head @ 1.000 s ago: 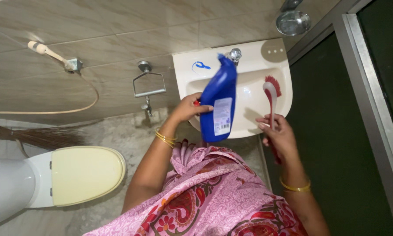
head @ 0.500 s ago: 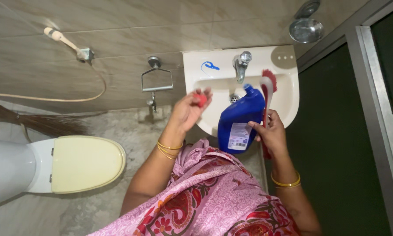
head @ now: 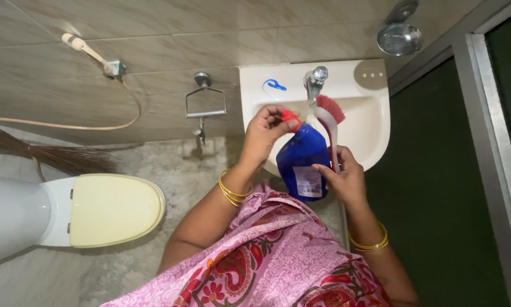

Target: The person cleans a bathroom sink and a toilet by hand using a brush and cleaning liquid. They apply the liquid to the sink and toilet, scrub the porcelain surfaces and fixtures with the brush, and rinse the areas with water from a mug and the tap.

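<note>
Red cap [head: 290,117], off a moment ago, now meets the blue bottle [head: 302,162]; your left fingers [head: 272,126] pinch it, right fingers [head: 330,173] grip bottle and brush [head: 329,116].

Seen from above, the person's left hand [head: 265,135] is raised with the forearm reaching up and forward from the pink floral sleeve, thin gold bangles at the wrist, and its fingertips pinched closed on the small red cap [head: 290,117] atop the blue plastic bottle [head: 302,163]. The right hand [head: 342,179] sits just right of that bottle, fingers curled around its side and around a white brush handle [head: 330,142] together, gold bangles on the bent wrist below.
</note>
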